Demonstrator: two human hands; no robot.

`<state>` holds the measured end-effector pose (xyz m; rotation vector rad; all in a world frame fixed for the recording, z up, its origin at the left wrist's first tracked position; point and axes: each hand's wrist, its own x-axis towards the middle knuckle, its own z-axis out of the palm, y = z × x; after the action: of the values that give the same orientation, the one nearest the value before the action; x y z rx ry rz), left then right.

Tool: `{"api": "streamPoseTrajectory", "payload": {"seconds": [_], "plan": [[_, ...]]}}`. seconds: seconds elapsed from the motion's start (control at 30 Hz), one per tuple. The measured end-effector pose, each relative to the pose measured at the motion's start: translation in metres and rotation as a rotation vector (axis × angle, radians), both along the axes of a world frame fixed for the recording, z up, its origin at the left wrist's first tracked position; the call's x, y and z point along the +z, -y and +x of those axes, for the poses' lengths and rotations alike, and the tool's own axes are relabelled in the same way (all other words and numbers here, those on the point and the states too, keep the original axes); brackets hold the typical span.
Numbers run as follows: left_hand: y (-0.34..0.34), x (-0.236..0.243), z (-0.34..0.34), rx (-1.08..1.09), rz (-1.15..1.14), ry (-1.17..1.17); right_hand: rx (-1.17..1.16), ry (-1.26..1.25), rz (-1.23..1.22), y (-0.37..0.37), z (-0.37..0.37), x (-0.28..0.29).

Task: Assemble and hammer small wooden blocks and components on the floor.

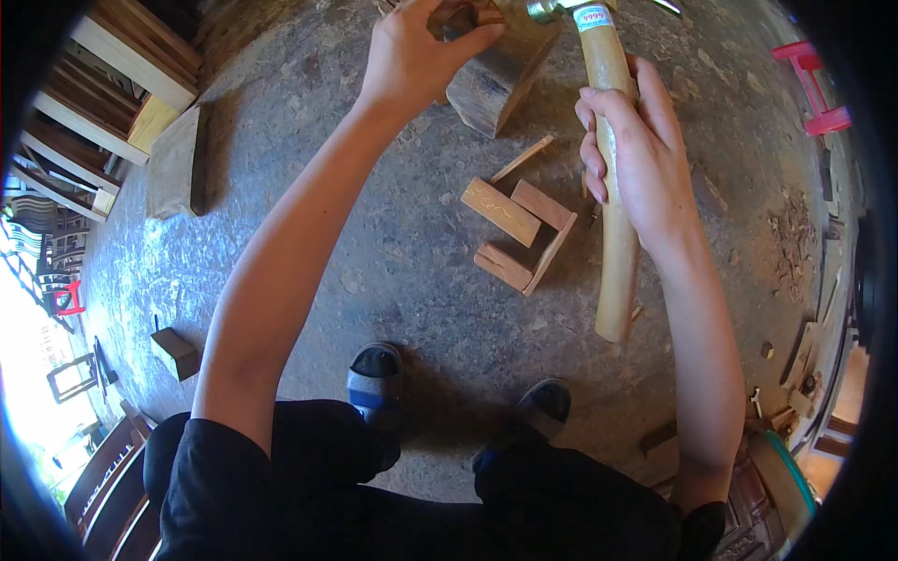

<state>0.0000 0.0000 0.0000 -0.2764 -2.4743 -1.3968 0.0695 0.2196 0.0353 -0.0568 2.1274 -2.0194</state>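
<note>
1. We are gripping one smooth wooden hammer (613, 187) in our closed right hand (636, 159).
2. Our left hand (416, 51) is pinching one small wood piece (472, 14) atop a rough block (496, 79).
3. Four flat wooden slats (519, 234) are lying on the concrete floor (374, 243) below.

A wooden block (491, 84) stands on the floor (393, 262) ahead of the feet, with a small open wooden frame (519, 234) lying just nearer. The left hand (421, 51) rests on the block; to its right, the right hand (636, 159) grips a hammer (613, 178) above the frame's right side.

Both arms stretched out forward, bare forearms. Left hand (412, 56) is up top, fingers curled in a pinch, thumb out. Right hand (636, 159) is wrapped tight, wrist roughly straight.
</note>
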Motion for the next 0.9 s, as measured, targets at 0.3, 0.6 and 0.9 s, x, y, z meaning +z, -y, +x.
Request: {"api": "streamPoseTrajectory", "payload": {"seconds": [0.3,0.6,0.9], "plan": [[0.023,-0.029,-0.003,0.146,0.262,-0.203,0.054,-0.133,0.071,-0.001,0.004,-0.005],[0.127,-0.202,0.082,0.440,-0.129,-0.138,0.406,-0.053,0.280,0.046,0.014,-0.031],[0.114,-0.235,0.127,0.648,-0.161,-0.064,0.466,0.152,0.167,0.091,0.041,-0.100]]}}
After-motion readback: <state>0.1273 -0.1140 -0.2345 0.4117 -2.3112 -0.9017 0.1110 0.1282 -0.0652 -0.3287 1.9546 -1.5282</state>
